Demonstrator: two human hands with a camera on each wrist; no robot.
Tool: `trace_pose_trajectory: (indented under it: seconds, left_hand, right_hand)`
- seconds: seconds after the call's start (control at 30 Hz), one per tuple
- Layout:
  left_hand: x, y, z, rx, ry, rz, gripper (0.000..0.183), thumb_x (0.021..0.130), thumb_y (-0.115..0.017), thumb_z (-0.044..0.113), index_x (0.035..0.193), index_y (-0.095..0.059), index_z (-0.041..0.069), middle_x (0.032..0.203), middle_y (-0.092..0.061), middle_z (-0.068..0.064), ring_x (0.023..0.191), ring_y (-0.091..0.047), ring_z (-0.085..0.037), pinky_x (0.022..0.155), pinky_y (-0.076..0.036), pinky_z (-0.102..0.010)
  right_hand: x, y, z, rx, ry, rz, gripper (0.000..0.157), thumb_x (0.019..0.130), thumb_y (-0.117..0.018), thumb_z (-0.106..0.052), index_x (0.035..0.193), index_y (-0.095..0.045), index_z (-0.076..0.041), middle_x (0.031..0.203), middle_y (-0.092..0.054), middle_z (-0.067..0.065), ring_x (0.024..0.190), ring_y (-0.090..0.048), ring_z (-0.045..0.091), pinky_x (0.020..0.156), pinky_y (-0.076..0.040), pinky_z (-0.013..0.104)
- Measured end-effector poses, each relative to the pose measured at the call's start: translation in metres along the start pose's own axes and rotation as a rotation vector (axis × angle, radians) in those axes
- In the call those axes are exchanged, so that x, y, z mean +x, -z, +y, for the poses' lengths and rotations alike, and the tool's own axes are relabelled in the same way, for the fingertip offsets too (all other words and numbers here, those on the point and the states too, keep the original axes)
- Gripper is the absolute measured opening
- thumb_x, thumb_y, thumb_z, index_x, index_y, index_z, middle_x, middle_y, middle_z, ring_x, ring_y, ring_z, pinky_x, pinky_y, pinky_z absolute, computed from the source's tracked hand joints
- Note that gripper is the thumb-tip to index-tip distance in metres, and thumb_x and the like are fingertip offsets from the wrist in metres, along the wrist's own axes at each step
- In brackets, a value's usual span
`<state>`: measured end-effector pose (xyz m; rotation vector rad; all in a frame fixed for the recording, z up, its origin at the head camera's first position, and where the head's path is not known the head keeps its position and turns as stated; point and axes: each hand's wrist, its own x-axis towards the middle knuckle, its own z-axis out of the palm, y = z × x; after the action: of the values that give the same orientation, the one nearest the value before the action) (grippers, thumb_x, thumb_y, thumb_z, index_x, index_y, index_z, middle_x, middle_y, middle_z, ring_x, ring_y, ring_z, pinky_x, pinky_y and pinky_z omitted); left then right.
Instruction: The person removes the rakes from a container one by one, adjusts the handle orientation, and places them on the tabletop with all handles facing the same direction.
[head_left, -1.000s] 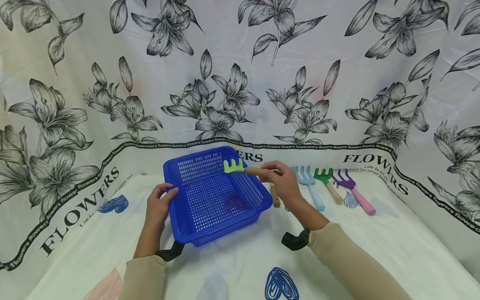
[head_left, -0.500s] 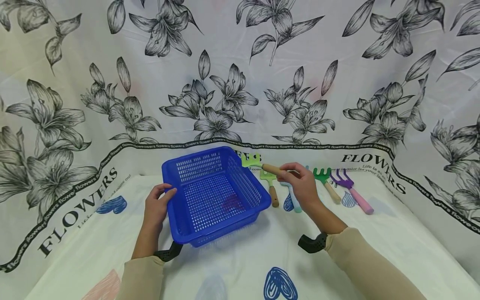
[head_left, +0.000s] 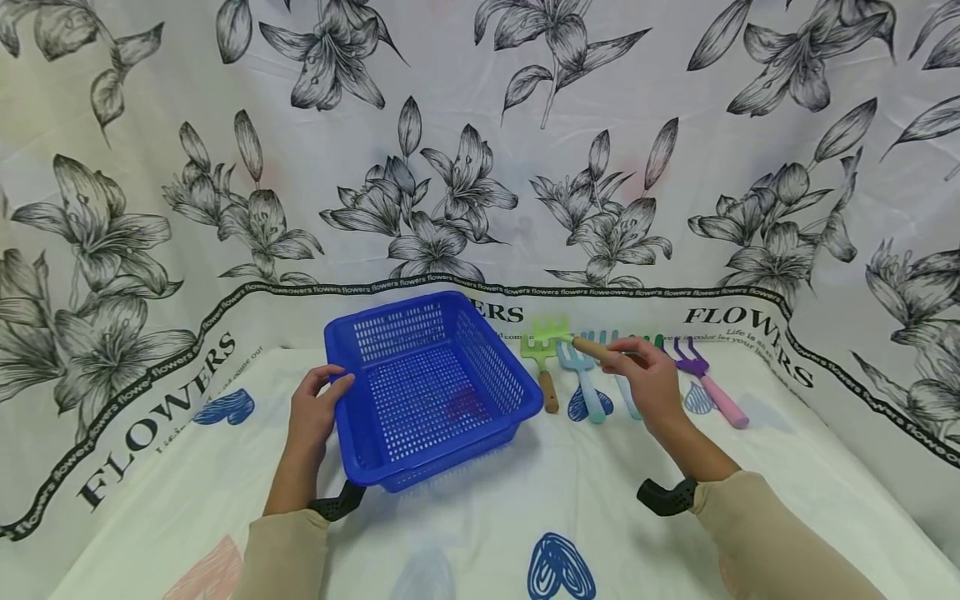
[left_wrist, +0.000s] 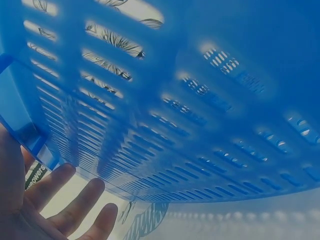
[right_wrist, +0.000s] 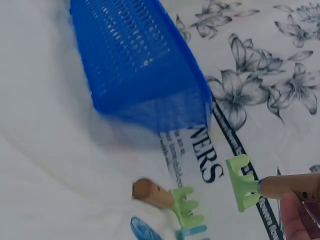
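My left hand (head_left: 313, 412) grips the left rim of a blue plastic basket (head_left: 501, 379), thumb over the edge. In the left wrist view, its fingers (left_wrist: 75, 210) lie outside the slotted basket wall (left_wrist: 145, 115). My right hand (head_left: 651, 383) pinches the wooden handle of a light green hand rake (head_left: 591, 347), its tines toward the left. That rake is held above a row of rakes on the cloth: another light green one (head_left: 550, 392), two light blue ones (head_left: 588, 392) and a purple one with a pink handle (head_left: 725, 404). A dark green rake is mostly hidden behind my right hand.
A white cloth (head_left: 465, 542) printed with hearts covers the table. Behind it hangs a white curtain (head_left: 525, 167) with black line-drawn flowers. The basket stands left of the row of rakes, its right side close to the light green one.
My right hand has carried the light green rake rightward, from over the basket to above the row of rakes. The left hand and the basket have stayed nearly still.
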<state>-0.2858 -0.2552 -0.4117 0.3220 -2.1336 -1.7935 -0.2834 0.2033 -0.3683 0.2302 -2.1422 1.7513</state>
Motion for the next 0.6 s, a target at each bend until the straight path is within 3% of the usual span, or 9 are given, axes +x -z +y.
trace_pose_trajectory:
  seconds: [0.13, 0.3, 0.47, 0.6]
  left_hand:
    - [-0.001, 0.000, 0.001, 0.001, -0.002, -0.001, 0.042, 0.095, -0.062, 0.033, 0.127, -0.050, 0.008, 0.153, -0.032, -0.018, 0.131, -0.040, -0.046, 0.101, -0.037, -0.060]
    - [-0.002, -0.001, 0.003, -0.001, 0.007, -0.008, 0.043, 0.096, -0.061, 0.035, 0.127, -0.049, 0.008, 0.154, -0.031, -0.018, 0.133, -0.037, -0.046, 0.102, -0.035, -0.061]
    - [-0.001, 0.000, 0.002, -0.001, 0.015, -0.009, 0.042, 0.096, -0.061, 0.035, 0.126, -0.050, 0.009, 0.153, -0.031, -0.018, 0.133, -0.037, -0.045, 0.103, -0.035, -0.060]
    - [0.000, 0.000, 0.002, -0.006, 0.019, -0.014, 0.040, 0.096, -0.061, 0.034, 0.125, -0.049, 0.009, 0.153, -0.031, -0.018, 0.133, -0.038, -0.045, 0.102, -0.036, -0.060]
  right_hand:
    - [-0.003, 0.014, 0.009, -0.024, -0.011, 0.033, 0.027, 0.098, -0.058, -0.018, 0.114, -0.060, 0.004, 0.114, -0.060, 0.015, 0.085, -0.069, 0.012, 0.097, -0.048, 0.033]
    - [-0.005, 0.031, 0.023, -0.039, -0.027, 0.096, 0.025, 0.097, -0.059, -0.014, 0.112, -0.061, 0.006, 0.100, -0.065, 0.010, 0.080, -0.070, 0.011, 0.099, -0.047, 0.033]
    - [-0.007, 0.044, 0.031, -0.022, -0.051, 0.152, 0.027, 0.096, -0.061, -0.012, 0.112, -0.061, 0.009, 0.103, -0.062, 0.009, 0.079, -0.069, 0.012, 0.084, -0.050, 0.016]
    - [-0.010, 0.054, 0.035, -0.051, -0.066, 0.192, 0.027, 0.096, -0.060, -0.012, 0.112, -0.061, 0.009, 0.102, -0.064, 0.006, 0.076, -0.069, 0.009, 0.078, -0.051, 0.013]
